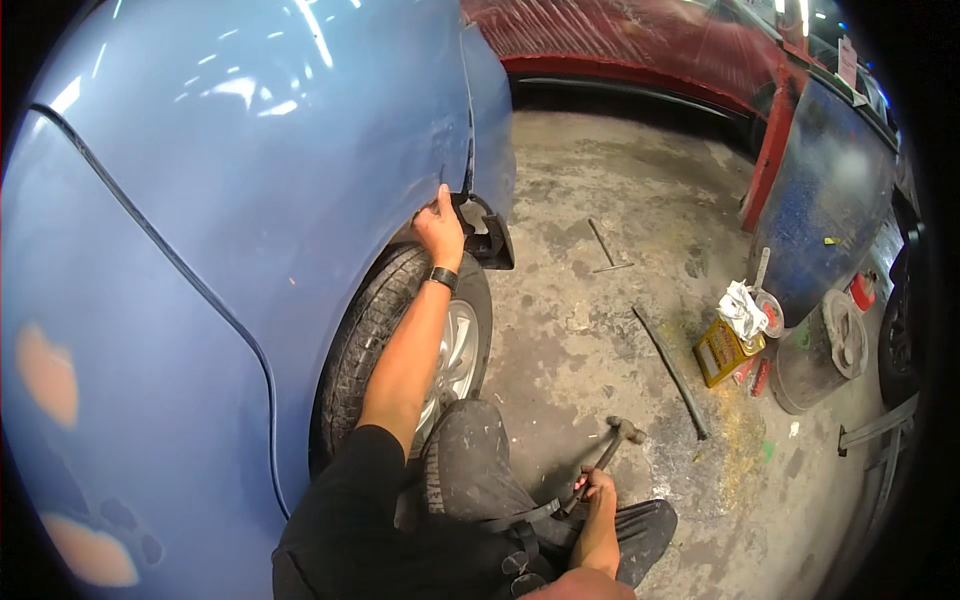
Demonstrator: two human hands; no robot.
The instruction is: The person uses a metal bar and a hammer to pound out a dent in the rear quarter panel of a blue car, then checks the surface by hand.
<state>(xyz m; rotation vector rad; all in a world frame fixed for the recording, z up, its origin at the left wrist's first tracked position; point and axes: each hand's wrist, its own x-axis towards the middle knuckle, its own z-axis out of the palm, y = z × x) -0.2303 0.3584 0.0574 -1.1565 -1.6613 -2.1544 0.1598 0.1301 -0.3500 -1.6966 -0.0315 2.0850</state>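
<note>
My left hand (440, 228) is at the blue fender (370, 150), just above the tyre (365, 350). Its thumb points up along the panel, and the curled fingers close on the wheel arch edge, partly hidden. Beside it, a black plastic piece (494, 243) sticks out below the panel seam. Low over my lap, my right hand (597, 487) is closed round the handle of a hammer (625, 431), whose head points away from me over the floor. A greyish strip (535, 514) lies by that hand; I cannot make out what it is.
On the concrete floor lie a T-shaped tool (602, 248) and a long dark bar (672, 375). To the right stand a yellow tin (724, 354) topped with crumpled white paper or cloth (741, 311), a grey bucket (803, 372) and a leaning blue panel (825, 190). Behind is a plastic-covered red car (640, 45).
</note>
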